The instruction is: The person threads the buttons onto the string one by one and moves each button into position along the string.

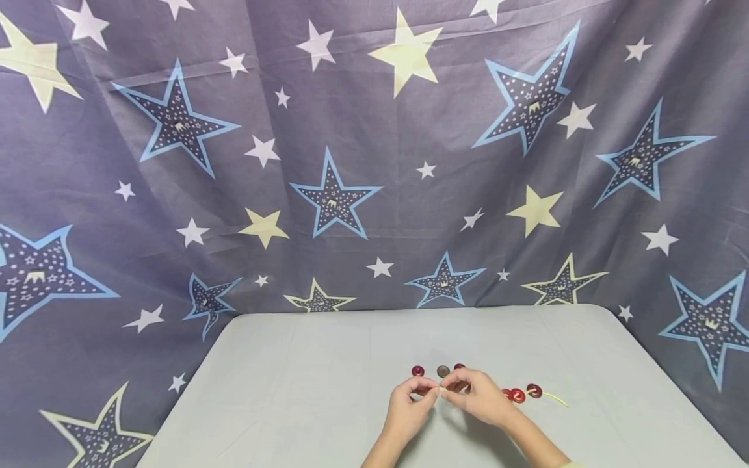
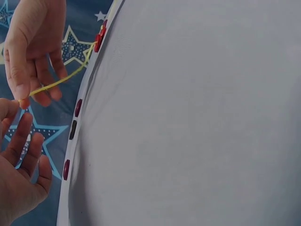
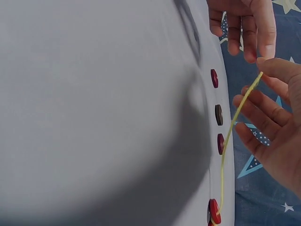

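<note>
My left hand [image 1: 404, 411] and right hand [image 1: 484, 398] meet fingertip to fingertip above the front of the table. Between thumb and forefinger, the right hand pinches a yellow cord [image 3: 237, 110] near its end. The left thumb and forefinger pinch together at that same end; their tips partly hide it. From there the cord runs to red buttons [image 1: 517, 395] threaded on it, with a dark red button [image 1: 534, 390] farther along. Beyond the hands lie a maroon button [image 1: 418, 370], a brown button [image 1: 443, 371] and another maroon button [image 3: 220, 143], loose on the table.
A pale cloth covers the table [image 1: 292, 377]. Behind it and at both sides hangs a dark grey-blue curtain [image 1: 363, 130] printed with stars. The cord's far tail [image 1: 556, 398] lies on the table to the right.
</note>
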### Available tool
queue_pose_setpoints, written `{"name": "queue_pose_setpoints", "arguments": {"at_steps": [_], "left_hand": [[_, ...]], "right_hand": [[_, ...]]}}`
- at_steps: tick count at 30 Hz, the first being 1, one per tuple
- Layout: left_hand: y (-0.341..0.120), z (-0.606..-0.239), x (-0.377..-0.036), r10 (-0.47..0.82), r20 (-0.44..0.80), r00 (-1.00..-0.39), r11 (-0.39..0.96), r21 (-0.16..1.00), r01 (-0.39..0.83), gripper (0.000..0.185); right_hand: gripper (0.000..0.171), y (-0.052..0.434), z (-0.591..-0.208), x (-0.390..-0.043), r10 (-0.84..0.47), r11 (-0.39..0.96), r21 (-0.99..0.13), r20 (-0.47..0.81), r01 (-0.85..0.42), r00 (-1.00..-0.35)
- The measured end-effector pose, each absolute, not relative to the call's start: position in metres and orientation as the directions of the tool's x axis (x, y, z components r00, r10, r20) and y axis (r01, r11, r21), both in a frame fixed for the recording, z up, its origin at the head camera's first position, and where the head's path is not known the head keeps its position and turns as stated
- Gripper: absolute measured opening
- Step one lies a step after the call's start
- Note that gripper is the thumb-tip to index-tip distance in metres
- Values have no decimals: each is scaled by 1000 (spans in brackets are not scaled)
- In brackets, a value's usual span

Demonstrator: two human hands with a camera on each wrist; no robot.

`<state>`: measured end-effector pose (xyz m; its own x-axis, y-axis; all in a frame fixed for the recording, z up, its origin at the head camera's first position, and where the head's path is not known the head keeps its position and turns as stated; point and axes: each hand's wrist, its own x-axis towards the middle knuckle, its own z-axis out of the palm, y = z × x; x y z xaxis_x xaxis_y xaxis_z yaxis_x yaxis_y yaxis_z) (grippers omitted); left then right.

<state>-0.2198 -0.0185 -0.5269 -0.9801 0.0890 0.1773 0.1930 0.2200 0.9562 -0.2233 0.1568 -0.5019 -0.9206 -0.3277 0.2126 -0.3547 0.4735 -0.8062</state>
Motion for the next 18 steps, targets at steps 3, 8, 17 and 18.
{"name": "queue_pose_setpoints", "arguments": {"at_steps": [3,8,17,18], "left_hand": [[-19,-527,-220,90,171,-981,214,959,186,9],[-19,-526,-219,86,163,-983,210,961,178,9],[-20,-527,-219,84,177,-981,207,960,191,10],[-20,-527,-219,84,179,-980,208,959,193,10]], "right_hand": [[14,155,-501,-222,-326,465,-816,202,-342,-924],[10,150,-494,-216,-312,467,-816,207,-340,-927],[13,145,-467,-201,-327,416,-848,196,-327,-925],[13,145,-467,-201,-327,417,-848,197,-328,-924]]}}
